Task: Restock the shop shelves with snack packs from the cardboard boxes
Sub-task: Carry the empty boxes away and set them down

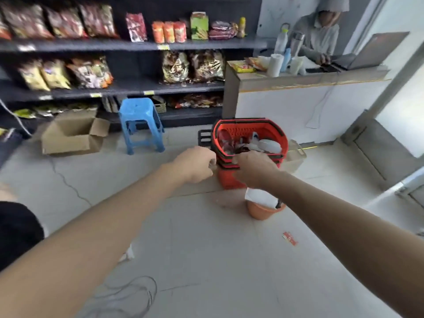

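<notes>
Looking down along both bare forearms, I see a thin grey cable (137, 292) looped on the pale floor tiles well short of the fingers. A red scrap of wrapper (290, 239) lies nearer me than the right hand (253, 167). Directly under that wrist stands an orange bucket (261, 213) with something white (259, 197) stuffed in it.

The left hand (195, 165) is curled, its fingers (207, 167) folded in toward the palm. A small pale blur sits at their tips, and I cannot tell whether they pinch it. The right fingers (243, 160) bend downward at the near rim of a stack of red baskets (228, 180). Blur keeps me from saying whether they grip the rim, hold something pale, or hold nothing. The two hands are close together but apart.

Just beyond the right fingertips, the top basket holds a jumble of white and red items I cannot identify. Far to the left of the left fingers, an open cardboard box (68, 143) sits on the floor with its flaps up, a blue plastic stool (137, 109) beside it. Beyond both, well out of reach of the fingers, dark shelves (128, 88) carry rows of snack packs (175, 66). Beyond and to the right of the right fingers is a white counter (286, 104) with bottles (281, 41), a laptop (376, 51) and a person (321, 31) behind it.
</notes>
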A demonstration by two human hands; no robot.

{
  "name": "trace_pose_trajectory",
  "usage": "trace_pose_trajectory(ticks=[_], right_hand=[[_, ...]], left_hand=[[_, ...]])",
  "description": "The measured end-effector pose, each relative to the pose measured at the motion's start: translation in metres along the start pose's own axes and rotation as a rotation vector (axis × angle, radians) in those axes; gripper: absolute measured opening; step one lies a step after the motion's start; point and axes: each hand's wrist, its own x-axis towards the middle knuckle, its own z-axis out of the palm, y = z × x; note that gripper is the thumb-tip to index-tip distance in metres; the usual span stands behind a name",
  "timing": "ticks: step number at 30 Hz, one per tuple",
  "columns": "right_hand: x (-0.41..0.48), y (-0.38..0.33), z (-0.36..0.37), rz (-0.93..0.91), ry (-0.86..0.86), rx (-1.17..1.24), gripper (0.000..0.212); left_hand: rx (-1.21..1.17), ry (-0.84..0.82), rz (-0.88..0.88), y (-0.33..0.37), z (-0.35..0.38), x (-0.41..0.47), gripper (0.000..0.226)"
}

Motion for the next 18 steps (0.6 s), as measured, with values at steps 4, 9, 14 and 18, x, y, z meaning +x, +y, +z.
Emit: trace_pose_trajectory(ticks=[4,9,14,18], right_hand=[[0.070,-0.066,-0.009,-0.172,-0.043,-0.046,0.035],[0.159,-0.122,-0.015,-0.364,-0.108,-0.077,0.038],[0.253,-0.149,-0.024,-0.513,-0.117,-0.092,0.035],[0.328,-0.160,-0.042,-0.597,-0.131,-0.140,0.032]], left_hand=[[-0.090,0.043,-0.203,-0.083,-0.013,-0.005,0.032],[-0.150,0.081,-0.392,-0.155,-0.021,0.011,0.030],[-0.154,0.117,-0.552,-0.210,-0.039,0.054,0.026],[-0.147,0.151,-0.639,-0.249,-0.060,0.097,0.018]])
